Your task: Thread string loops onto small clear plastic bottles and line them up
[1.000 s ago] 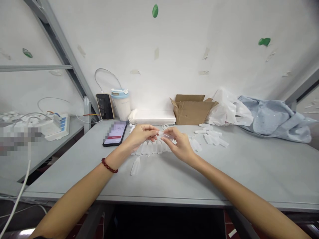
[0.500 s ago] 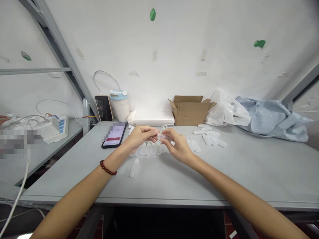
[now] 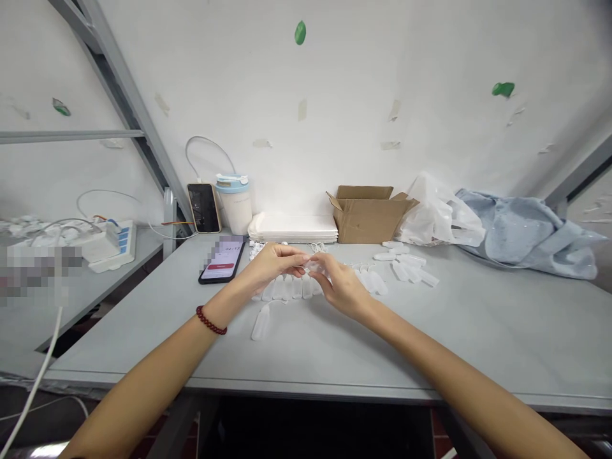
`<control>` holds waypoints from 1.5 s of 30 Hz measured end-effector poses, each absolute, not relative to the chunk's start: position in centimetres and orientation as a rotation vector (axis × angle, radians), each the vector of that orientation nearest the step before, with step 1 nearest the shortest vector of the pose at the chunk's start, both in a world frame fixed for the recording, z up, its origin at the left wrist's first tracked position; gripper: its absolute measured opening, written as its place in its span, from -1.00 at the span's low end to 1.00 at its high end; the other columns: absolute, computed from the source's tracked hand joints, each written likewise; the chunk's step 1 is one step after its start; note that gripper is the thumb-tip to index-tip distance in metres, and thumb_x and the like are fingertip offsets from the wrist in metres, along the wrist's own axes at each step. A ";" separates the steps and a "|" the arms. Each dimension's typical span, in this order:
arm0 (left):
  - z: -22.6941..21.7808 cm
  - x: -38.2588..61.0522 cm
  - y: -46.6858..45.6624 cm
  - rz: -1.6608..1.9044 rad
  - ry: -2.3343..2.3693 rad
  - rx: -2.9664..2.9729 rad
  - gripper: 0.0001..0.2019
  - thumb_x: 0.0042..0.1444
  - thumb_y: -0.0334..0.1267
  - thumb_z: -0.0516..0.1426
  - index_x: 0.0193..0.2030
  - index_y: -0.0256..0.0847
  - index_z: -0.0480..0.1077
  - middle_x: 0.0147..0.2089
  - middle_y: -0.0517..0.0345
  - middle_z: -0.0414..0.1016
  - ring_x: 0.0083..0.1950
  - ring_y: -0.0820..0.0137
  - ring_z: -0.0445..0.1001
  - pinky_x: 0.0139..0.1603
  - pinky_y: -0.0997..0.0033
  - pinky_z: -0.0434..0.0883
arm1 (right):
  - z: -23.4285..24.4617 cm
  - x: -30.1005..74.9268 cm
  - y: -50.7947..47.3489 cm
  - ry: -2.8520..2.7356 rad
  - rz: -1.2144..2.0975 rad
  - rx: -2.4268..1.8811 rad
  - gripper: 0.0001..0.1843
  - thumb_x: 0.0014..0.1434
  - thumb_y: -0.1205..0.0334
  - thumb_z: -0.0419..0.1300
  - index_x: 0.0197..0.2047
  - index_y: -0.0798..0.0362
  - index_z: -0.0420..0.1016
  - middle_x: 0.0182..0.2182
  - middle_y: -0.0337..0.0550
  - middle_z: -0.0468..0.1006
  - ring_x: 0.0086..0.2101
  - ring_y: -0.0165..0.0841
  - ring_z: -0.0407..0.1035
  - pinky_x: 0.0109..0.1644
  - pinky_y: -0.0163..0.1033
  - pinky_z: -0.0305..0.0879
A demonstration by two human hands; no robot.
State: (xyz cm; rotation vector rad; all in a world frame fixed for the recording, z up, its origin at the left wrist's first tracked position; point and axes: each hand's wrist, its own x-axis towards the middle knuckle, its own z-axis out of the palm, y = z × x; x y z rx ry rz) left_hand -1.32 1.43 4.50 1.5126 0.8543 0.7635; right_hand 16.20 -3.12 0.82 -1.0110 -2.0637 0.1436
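Note:
My left hand (image 3: 270, 264) and my right hand (image 3: 340, 285) meet over the grey table (image 3: 478, 331), fingers pinched together on one small clear plastic piece (image 3: 312, 266). A red bead bracelet (image 3: 209, 320) circles my left wrist. Just beneath the hands lies a row of several translucent plastic pieces (image 3: 287, 288). One single piece (image 3: 261, 322) lies apart, nearer to me. Several more pieces (image 3: 406, 264) are scattered to the right.
A phone with a lit screen (image 3: 222, 262) lies flat at left. Against the wall stand another phone (image 3: 203, 207), a white cup (image 3: 234, 203), stacked white sheets (image 3: 294, 227), a cardboard box (image 3: 367, 209), a plastic bag (image 3: 440, 213) and blue cloth (image 3: 526, 233). A power strip (image 3: 112, 241) sits on the left bench.
Both hands stay pinched on the small clear piece; the fingers have shifted slightly and drawn closer together. The view has moved a little.

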 end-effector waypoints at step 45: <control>5.0 -1.7 1.3 0.699 0.807 1.803 -0.77 0.00 -0.23 0.22 -0.19 -0.24 0.52 -0.31 0.09 0.54 -0.32 0.43 0.44 -0.26 0.42 0.37 | 1.5 16.1 -3.6 -2.017 0.350 -1.075 -0.84 0.24 0.28 -0.03 -0.09 0.02 0.16 -0.39 -0.16 0.54 -0.49 -0.37 0.38 -0.43 -0.31 0.19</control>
